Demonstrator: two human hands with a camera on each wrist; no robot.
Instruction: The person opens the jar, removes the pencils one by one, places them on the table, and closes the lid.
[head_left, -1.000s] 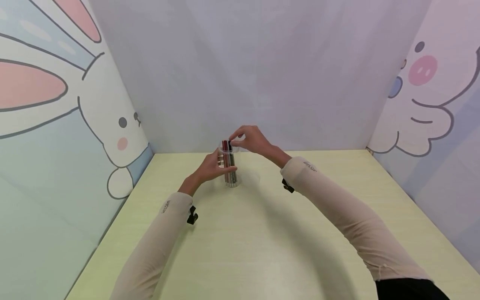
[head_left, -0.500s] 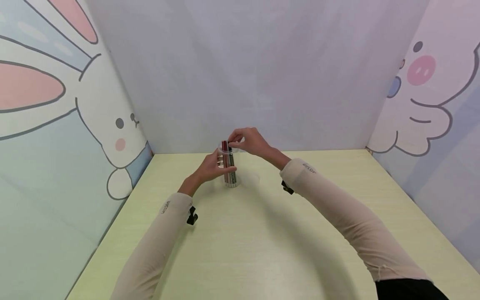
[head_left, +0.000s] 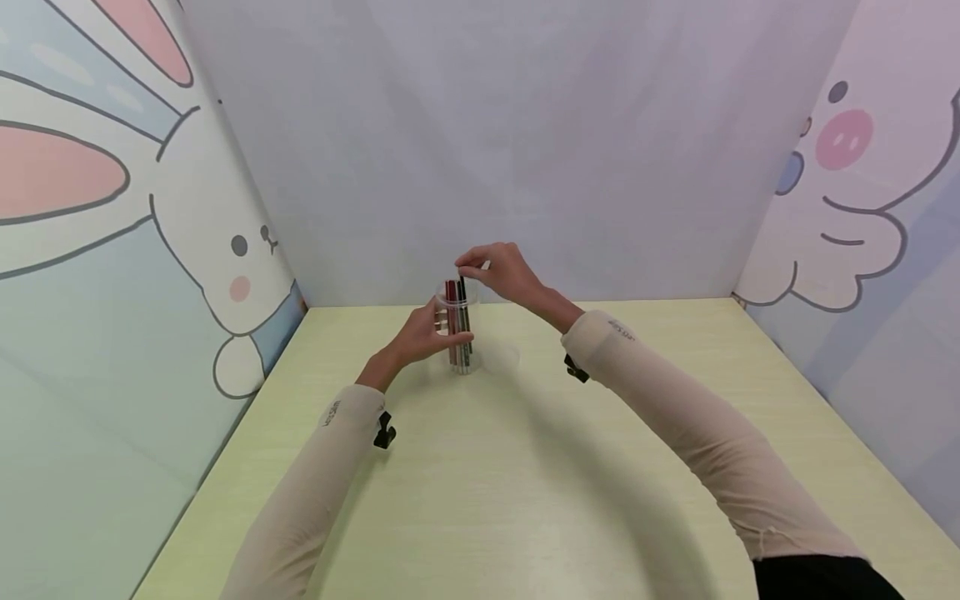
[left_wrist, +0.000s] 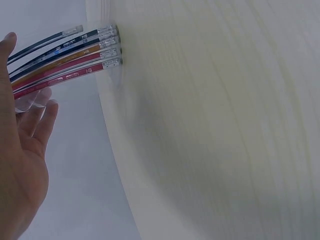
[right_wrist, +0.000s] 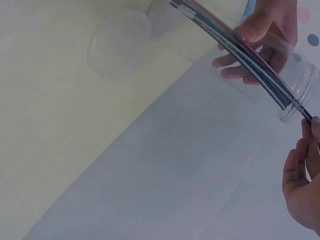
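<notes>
Near the back of the table stands a clear jar [head_left: 471,302] with several pencils [left_wrist: 75,62] in it, red, orange and dark ones, eraser ends down. My left hand [head_left: 420,337] grips the jar from the left, thumb across its front and fingers behind. Above the rim, my right hand [head_left: 506,273] pinches the top end of one dark pencil [head_left: 462,289] between thumb and fingertips. That pencil stands higher than the others, its lower part still inside the jar. In the left wrist view, one dark pencil's eraser end [left_wrist: 73,30] sits off the jar's bottom.
A clear round lid [right_wrist: 120,45] lies on the pale table [head_left: 480,500] just right of the jar. Behind rises a plain grey-white wall [head_left: 487,150]. Side panels with a cartoon rabbit [head_left: 217,217] and a pig [head_left: 847,183] flank the table.
My right hand has dipped slightly at the jar's mouth, then risen, lifting one dark pencil partway out. My left hand and the jar have stayed in place.
</notes>
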